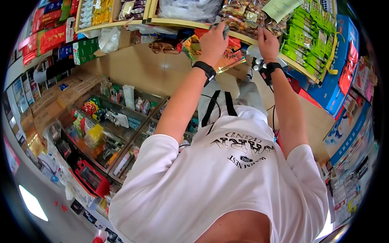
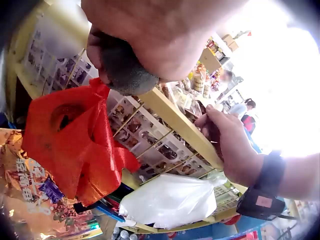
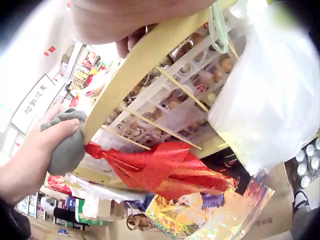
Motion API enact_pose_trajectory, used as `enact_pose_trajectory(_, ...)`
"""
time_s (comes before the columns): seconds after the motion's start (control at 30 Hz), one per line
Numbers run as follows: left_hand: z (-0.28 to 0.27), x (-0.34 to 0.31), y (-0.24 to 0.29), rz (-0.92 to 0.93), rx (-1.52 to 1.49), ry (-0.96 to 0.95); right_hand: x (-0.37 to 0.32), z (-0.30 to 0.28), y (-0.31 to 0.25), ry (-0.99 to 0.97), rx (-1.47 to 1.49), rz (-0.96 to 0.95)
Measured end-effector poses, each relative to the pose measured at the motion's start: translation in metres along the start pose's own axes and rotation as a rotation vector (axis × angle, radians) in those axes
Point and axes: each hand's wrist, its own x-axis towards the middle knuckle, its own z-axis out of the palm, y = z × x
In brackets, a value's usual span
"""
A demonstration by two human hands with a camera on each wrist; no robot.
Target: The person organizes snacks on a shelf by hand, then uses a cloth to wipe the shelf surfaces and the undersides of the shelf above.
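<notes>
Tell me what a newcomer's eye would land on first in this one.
The crinkled red bag below the yellow shelf stands out first, with a white bag next to it. Just above, the left grip holds a grey cloth against the shelf's rim. The right grip is at the same rim further along.

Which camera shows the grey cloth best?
The right wrist view: the grey cloth shows nearly whole, gripped by the left hand beside the yellow shelf edge. The left wrist view shows it partly under the hand; the head view, a sliver.
</notes>
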Motion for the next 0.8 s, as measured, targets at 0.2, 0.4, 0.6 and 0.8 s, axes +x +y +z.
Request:
enact_pose_trajectory(0.2, -0.036, 0.001, -0.038, 0.151, -0.181, -0.11, -0.014, 0.049, -0.062, 0.356, 0.174, 0.057)
enact_pose_trajectory(0.4, -0.124, 0.04, -0.174, 0.153, -0.231, 0.269, 0.017, 0.154, -0.188, 0.22, 0.204, -0.154)
enact_pose_trajectory(0.6, -0.116, 0.108, -0.275, 0.31, 0.12, 0.114, 0.048, 0.237, -0.249, 0.208, -0.044, -0.322)
enact_pose_trajectory(0.8, -0.103, 0.186, -0.27, 0.403, 0.068, 0.177, 0.05, 0.251, -0.254, 0.1, -0.24, -0.207)
